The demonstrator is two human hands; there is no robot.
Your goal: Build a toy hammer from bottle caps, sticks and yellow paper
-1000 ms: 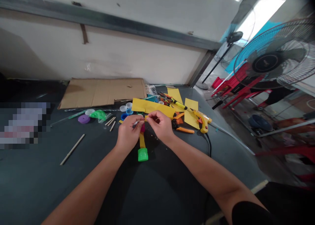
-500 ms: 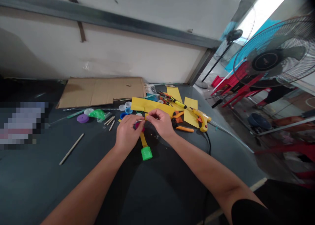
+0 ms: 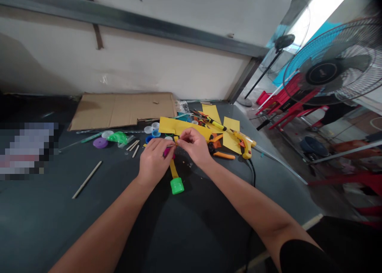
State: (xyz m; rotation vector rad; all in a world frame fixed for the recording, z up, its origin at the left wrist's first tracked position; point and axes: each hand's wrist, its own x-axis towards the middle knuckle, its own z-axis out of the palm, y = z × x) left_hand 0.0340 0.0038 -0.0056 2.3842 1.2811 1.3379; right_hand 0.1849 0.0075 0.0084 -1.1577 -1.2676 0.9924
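Note:
On the dark table (image 3: 71, 221), my left hand (image 3: 155, 160) pinches a thin pale stick (image 3: 170, 146) above a magenta piece (image 3: 166, 152). My right hand (image 3: 194, 146) has its fingertips closed on a small yellow piece (image 3: 176, 139) at the stick's far end. A yellow strip (image 3: 173, 169) runs from under my hands to a green bottle cap (image 3: 177, 186). My fingers hide the join between these parts. Beyond my right hand lie orange-handled pliers (image 3: 223, 155) and a yellow hot glue gun (image 3: 246, 146) on yellow card sheets (image 3: 231, 135).
A flattened cardboard sheet (image 3: 122, 112) lies against the wall. Bottle caps (image 3: 151, 130), a purple disc (image 3: 100, 143) and wooden sticks (image 3: 133, 145) lie left of my hands. A black cable (image 3: 253, 173) trails off the table. Beyond its right edge stand a fan (image 3: 328, 68) and red chairs (image 3: 286, 102).
The green cap and yellow strip have swung slightly right since the oldest frame. Both hands have drawn closer around the stick, and more of the magenta piece shows.

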